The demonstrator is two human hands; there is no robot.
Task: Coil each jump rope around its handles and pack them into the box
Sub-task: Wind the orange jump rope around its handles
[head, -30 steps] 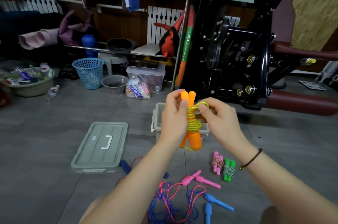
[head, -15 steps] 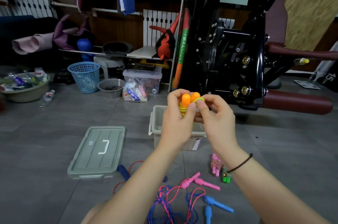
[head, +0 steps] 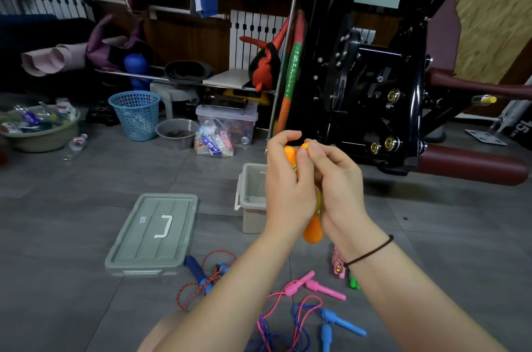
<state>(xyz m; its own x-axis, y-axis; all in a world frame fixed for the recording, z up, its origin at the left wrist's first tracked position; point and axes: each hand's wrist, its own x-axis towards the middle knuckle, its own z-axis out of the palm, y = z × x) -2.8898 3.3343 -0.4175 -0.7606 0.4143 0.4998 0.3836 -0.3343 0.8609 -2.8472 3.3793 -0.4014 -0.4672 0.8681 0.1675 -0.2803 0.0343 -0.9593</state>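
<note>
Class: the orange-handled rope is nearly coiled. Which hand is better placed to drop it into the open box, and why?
Probably the left hand: it wraps the orange-handled rope bundle and sits directly over the open box. The right hand only pinches at the handle tops.

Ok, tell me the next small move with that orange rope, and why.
Probably tuck the rope's last loop over the handle tops, then lower it into the open box. Both hands, left and right, pinch the orange jump rope at its top, directly above the box.
</note>
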